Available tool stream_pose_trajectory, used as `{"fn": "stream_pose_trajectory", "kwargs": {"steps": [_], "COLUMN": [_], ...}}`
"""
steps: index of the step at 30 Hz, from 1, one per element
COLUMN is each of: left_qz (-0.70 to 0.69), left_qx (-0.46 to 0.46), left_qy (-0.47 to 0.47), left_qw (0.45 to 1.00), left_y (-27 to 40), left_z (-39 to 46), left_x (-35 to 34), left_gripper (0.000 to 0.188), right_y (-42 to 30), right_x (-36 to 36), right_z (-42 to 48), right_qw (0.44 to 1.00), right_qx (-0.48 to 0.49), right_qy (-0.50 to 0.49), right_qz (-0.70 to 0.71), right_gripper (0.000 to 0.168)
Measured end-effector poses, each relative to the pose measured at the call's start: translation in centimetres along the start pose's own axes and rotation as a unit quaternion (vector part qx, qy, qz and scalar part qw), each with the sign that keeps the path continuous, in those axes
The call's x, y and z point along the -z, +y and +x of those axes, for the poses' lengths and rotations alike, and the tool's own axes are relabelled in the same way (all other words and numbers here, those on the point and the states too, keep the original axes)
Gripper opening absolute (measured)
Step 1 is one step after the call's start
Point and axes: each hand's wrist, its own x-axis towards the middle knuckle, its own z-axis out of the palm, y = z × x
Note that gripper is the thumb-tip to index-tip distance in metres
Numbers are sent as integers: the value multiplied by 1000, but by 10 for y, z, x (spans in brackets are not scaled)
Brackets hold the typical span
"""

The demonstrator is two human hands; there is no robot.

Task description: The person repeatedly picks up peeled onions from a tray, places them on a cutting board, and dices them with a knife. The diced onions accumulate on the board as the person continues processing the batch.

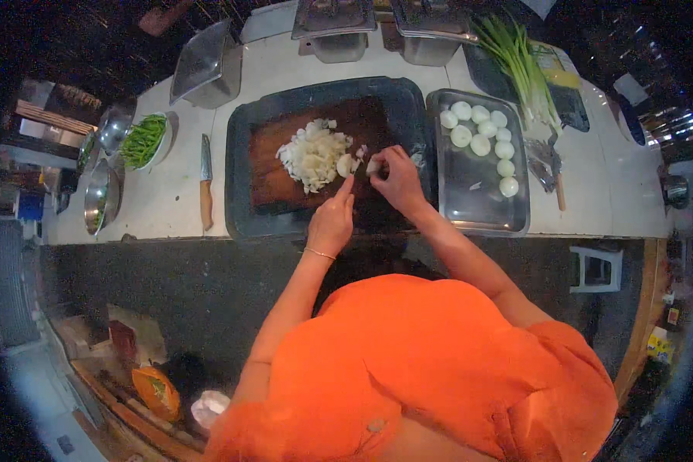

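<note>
A brown wooden cutting board lies in a large dark tray in front of me. Chopped white onion is heaped on the board, and a cut onion piece sits at the heap's right edge. My left hand reaches over the board with its index finger stretched out to that piece. To the right, my right hand pinches a small pale piece, probably onion, between thumb and fingers. Small pinkish bits lie between the hands.
Peeled onions sit in a metal tray at the right. Spring onions lie beyond it. A wooden-handled knife and a bowl of green chillies are on the left. Deep metal pans stand at the back.
</note>
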Motion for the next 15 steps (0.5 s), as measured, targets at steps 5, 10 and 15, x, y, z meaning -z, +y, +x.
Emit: {"fn": "stream_pose_trajectory", "kwargs": {"steps": [5,10,15], "left_qz": [16,25,19], "left_qx": [-27,-28,-23], "left_qy": [11,-20,-20], "left_qw": [999,999,999], "left_y": [16,19,15], "left_z": [-6,-7,5], "left_x": [12,15,0], "left_gripper": [44,43,44], "right_y": [1,6,12], "right_x": [-3,-5,-3], "right_z": [-6,-8,-5], "right_qw": [999,999,999], "right_qx": [28,22,37], "right_qy": [20,30,15], "right_qz": [-37,-34,-36], "right_gripper": [31,28,23]}}
